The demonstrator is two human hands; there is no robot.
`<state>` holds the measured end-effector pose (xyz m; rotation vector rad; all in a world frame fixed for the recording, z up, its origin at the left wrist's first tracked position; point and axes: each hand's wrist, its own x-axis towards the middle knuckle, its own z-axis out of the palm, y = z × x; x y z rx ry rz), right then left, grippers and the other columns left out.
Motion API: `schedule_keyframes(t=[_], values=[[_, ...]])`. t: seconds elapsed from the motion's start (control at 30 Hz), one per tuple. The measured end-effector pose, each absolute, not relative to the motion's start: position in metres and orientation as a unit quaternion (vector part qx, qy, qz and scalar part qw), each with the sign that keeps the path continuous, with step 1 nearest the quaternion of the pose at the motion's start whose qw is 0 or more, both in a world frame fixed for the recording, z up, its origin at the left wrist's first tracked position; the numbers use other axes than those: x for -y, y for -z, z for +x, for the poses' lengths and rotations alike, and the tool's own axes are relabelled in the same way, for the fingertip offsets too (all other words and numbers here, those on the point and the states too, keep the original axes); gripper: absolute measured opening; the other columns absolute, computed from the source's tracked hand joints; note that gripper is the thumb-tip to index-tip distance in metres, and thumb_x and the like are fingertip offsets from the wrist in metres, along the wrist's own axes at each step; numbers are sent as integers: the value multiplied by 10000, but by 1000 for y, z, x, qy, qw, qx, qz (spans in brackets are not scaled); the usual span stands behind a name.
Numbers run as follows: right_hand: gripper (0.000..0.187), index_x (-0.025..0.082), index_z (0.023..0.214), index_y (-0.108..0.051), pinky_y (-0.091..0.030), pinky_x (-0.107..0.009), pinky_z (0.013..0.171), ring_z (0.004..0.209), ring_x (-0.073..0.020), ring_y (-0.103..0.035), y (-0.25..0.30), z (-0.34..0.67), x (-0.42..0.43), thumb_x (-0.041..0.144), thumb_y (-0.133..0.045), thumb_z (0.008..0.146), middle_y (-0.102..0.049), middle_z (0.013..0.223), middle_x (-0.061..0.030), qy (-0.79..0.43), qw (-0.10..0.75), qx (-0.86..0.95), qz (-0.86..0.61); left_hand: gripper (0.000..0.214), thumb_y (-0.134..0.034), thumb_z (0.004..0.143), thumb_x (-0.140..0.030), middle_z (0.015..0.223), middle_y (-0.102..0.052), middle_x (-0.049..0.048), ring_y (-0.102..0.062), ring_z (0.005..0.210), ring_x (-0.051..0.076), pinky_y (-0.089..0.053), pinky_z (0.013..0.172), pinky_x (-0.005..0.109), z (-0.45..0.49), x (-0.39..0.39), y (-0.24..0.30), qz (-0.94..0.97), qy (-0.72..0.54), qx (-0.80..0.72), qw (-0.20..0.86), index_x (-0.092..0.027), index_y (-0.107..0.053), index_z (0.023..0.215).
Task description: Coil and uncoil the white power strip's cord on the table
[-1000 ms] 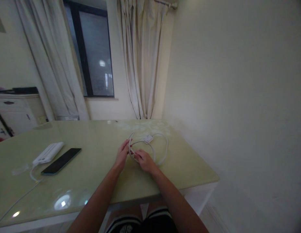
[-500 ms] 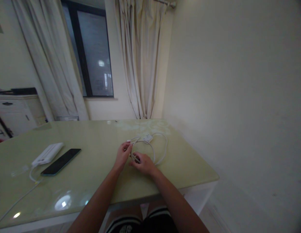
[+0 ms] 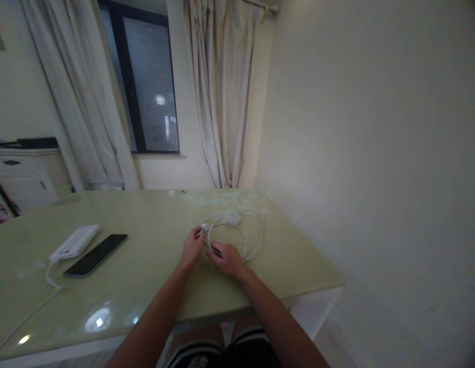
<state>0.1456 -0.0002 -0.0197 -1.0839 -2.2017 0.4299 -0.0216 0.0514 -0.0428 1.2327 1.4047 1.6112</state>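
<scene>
Nearly together — hands (image 3: 192, 249) (image 3: 229, 260) on cable (image 3: 209, 235)

A white cable (image 3: 262, 231) curves in loose loops, a white socket block (image 3: 233, 219) at their far edge

Forearms (image 3: 161, 306) extended forward, converging; left grip (image 3: 192, 246), right grip (image 3: 227, 260) close together, fingers (image 3: 199, 237) curled.

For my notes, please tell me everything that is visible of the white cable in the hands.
The white cable looks smooth and plastic-coated. It makes loose, overlapping loops over the table; one wide loop reaches a white socket block. The left hand holds it near a small white end piece; the right hand grips the loops' near side.
</scene>
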Motion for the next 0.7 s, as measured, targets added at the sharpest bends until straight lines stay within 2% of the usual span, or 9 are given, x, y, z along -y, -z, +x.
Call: schedule_keyframes(t=[0.13, 0.27, 0.37, 0.47, 0.57, 0.7], values=[[241, 212, 871, -666, -253, -250, 582, 623, -139, -490, 19, 146, -1, 399, -551, 971, -639, 711, 6, -171, 320, 835, -413, 338, -655, 861, -366, 1152, -721, 141, -686, 1065, 240, -534, 980, 425, -21, -55, 51, 491, -629, -514, 313, -150, -631, 1119], [247, 209, 958, -682, -334, -231, 621, 677, -149, -543, 19, 146, -2, 402, -530, 985, -681, 778, -8, -205, 341, 821, -409, 354, -533, 918, -299, 1217, -685, 134, -663, 1109, 229, -521, 997, 421, -17, -49, 47, 537, -627, -504, 256, -159, -573, 1241], [256, 207, 1068, -683, -404, -240, 715, 808, -174, -597, 19, 146, -2, 395, -529, 988, -710, 904, -38, -217, 363, 813, -401, 390, -493, 900, -222, 1228, -668, 114, -628, 1151, 232, -475, 1054, 433, -12, -39, 35, 566, -635, -496, 175, -173, -573, 1278], [270, 215, 1139, -658, -439, -259, 781, 873, -181, -623, 19, 147, -3, 393, -515, 995, -714, 995, -49, -243, 398, 795, -389, 437, -488, 860, -175, 1290, -636, 137, -593, 1192, 261, -458, 1067, 445, -8, -29, 22, 582, -647, -476, 129, -166, -587, 1286], [283, 207, 1128, -627, -459, -264, 759, 803, -164, -625, 19, 150, -4, 400, -452, 1019, -720, 974, -43, -282, 443, 767, -370, 462, -480, 834, -151, 1309, -629, 144, -601, 1156, 273, -476, 1039, 456, -8, -21, 13, 584, -648, -475, 115, -174, -594, 1281], [325, 196, 1074, -598, -466, -265, 666, 670, -147, -587, 19, 155, -8, 456, -409, 1023, -709, 866, -37, -315, 499, 716, -372, 366, -441, 891, -182, 1133, -685, 105, -655, 1044, 231, -510, 985, 422, -14, -20, 10, 537, -663, -508, 117, -210, -593, 1222]])
